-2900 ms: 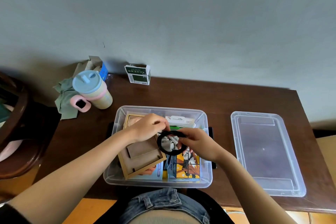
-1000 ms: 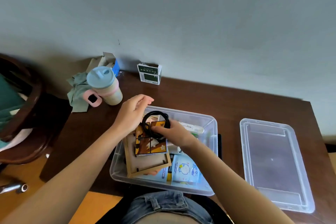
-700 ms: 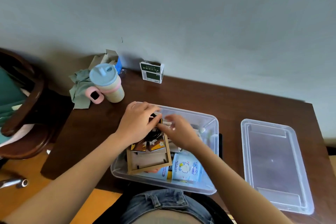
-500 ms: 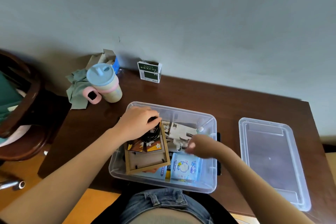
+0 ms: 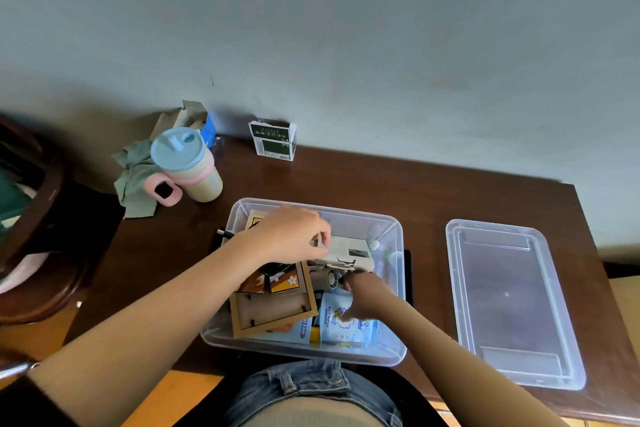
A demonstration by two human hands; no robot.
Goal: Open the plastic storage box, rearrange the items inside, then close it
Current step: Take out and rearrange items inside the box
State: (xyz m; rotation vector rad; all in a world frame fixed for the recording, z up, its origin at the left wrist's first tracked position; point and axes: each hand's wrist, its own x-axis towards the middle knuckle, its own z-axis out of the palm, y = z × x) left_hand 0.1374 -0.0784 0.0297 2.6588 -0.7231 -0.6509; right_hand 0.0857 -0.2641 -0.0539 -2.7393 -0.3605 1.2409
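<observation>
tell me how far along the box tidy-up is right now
Opening is done: the lid lies on the table right of the storage box. Rearranging is in hand: the left hand pinches the white carton, the right hand reaches among the packets. Left: finishing the sort and putting the lid back.

Off-task clutter along the far edge of your table

At your far left you have a blue-lidded cup (image 5: 188, 165) with a pink handle, touching a crumpled green cloth (image 5: 135, 177); an opened blue carton (image 5: 201, 120) stands behind them, a green-and-white box (image 5: 273, 140) against the wall (image 5: 346, 28), and a dark wooden chair (image 5: 38, 218) beside the brown table (image 5: 381, 184).
</observation>
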